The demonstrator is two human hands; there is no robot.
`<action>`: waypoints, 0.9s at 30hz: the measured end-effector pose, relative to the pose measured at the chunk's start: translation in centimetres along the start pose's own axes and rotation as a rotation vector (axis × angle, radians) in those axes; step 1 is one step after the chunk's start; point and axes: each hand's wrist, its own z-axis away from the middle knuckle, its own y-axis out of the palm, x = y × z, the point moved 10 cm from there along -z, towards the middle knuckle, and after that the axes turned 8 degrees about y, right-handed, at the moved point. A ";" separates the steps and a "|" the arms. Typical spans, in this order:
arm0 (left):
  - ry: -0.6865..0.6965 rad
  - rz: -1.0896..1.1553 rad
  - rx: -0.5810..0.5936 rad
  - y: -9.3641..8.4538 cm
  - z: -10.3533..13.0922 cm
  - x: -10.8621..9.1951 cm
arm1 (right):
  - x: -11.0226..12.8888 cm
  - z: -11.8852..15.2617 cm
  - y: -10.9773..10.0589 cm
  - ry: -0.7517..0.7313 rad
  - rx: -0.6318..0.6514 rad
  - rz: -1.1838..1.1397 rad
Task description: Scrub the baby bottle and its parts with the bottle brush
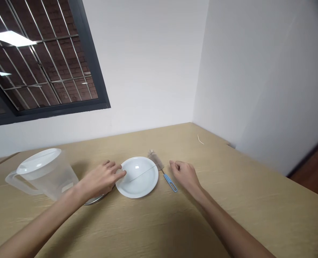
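My left hand (104, 179) hovers at the left rim of a white plate (140, 191), its fingers bent and apart. The index fingertip overlaps the rim; whether it touches cannot be told. A thin pale string-like line (144, 172) crosses the plate slantwise towards the bottle brush. My right hand (185, 173) is closed in a pinch right of the brush; what it holds, if anything, is hidden. Between the plate and this hand lies the bottle brush (167, 177), with pale bristles and a blue looped handle. Partly under my left hand, a shiny metal-rimmed object (94, 200) shows.
A translucent plastic pitcher (51, 175) with a white lid stands left of my left hand. A short pale strand (200, 140) lies towards the back right of the wooden table (229, 200). White walls (153, 64) and a barred window (41, 53) rise behind.
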 end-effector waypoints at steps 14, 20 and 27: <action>0.105 -0.094 0.018 -1.3 -2.5 0.5 | 0.3 0.1 -0.2 -0.013 -0.001 -0.016; 0.099 -0.027 0.020 -1.2 -1.6 0.9 | 0.5 0.4 0.2 -0.014 0.025 -0.008; 0.078 -0.044 -0.015 -1.3 -1.2 1.0 | 0.5 0.3 0.5 -0.023 0.031 0.003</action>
